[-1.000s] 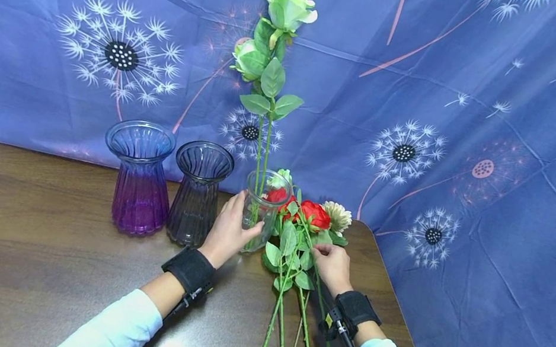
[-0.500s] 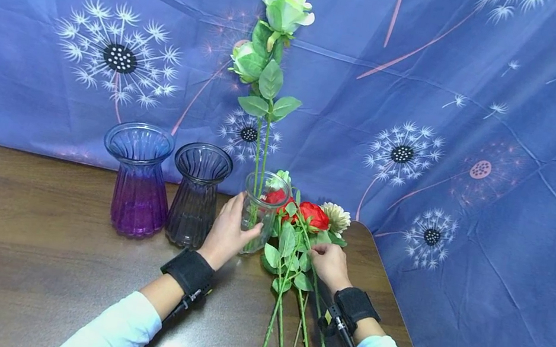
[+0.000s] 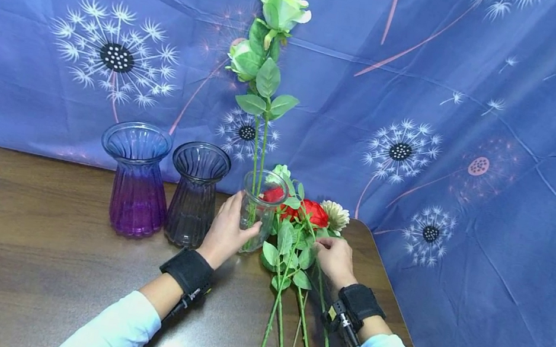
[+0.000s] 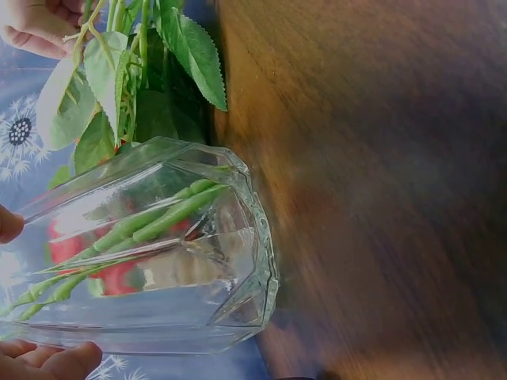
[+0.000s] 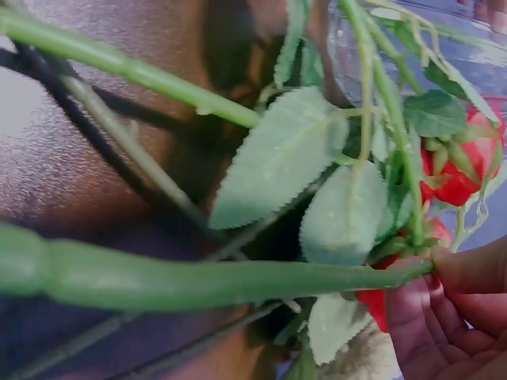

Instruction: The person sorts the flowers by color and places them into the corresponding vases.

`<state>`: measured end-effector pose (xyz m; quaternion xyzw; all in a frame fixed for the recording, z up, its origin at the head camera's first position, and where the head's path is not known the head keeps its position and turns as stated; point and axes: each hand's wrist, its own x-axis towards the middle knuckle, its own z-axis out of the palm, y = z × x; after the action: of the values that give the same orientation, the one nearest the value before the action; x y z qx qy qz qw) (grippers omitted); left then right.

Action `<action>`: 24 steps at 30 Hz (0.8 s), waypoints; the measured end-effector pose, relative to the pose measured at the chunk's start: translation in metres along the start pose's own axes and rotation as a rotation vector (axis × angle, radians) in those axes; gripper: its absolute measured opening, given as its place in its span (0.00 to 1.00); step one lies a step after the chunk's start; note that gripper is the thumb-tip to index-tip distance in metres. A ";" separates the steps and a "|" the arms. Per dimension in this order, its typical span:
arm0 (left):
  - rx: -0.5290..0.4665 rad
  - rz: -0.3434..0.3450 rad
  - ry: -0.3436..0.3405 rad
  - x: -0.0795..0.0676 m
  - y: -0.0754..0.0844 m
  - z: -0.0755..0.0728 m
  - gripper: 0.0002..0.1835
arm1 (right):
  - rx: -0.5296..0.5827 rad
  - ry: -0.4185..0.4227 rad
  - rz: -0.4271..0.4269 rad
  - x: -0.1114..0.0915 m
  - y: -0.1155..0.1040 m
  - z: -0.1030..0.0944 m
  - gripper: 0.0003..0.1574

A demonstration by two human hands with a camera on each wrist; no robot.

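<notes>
My left hand (image 3: 226, 230) holds the clear glass vase (image 3: 265, 219) around its side, thumb and fingers on opposite faces. Two pale green roses (image 3: 283, 11) stand upright in it, and their green stems (image 4: 170, 218) show through the glass in the left wrist view. Right of the vase, my right hand (image 3: 335, 260) pinches a green flower stem (image 5: 198, 279) between thumb and fingers. That stem runs down past the wrist toward the table's front. Its bloom cannot be told apart from the pile of flowers. Red flowers (image 3: 314, 212) lie just beyond this hand.
A blue-purple glass vase (image 3: 140, 195) and a dark grey glass vase (image 3: 194, 203) stand left of the clear one. Several leafy stems (image 3: 274, 317) lie crossed on the wooden table (image 3: 26, 268). A cream flower (image 3: 336, 216) lies behind; a patterned blue cloth (image 3: 332, 98) hangs at the back.
My right hand has shifted slightly to the right with the stem pinched in it. The left hand stays on the clear vase, and the two pale green roses stand as before.
</notes>
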<state>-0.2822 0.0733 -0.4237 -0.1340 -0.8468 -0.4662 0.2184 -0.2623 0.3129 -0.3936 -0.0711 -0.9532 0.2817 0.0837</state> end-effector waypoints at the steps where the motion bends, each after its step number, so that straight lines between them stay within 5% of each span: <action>1: 0.002 -0.005 -0.003 0.000 0.000 0.000 0.41 | -0.001 0.007 0.003 0.000 -0.001 -0.002 0.14; 15: -0.004 -0.042 -0.031 0.001 0.002 -0.001 0.40 | 0.057 0.158 0.018 0.002 -0.020 -0.030 0.15; 24: -0.007 -0.051 -0.044 0.001 0.002 -0.003 0.42 | 0.215 0.329 -0.024 0.011 -0.040 -0.060 0.14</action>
<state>-0.2813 0.0725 -0.4203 -0.1234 -0.8528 -0.4717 0.1871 -0.2649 0.3133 -0.3201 -0.0955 -0.8919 0.3654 0.2488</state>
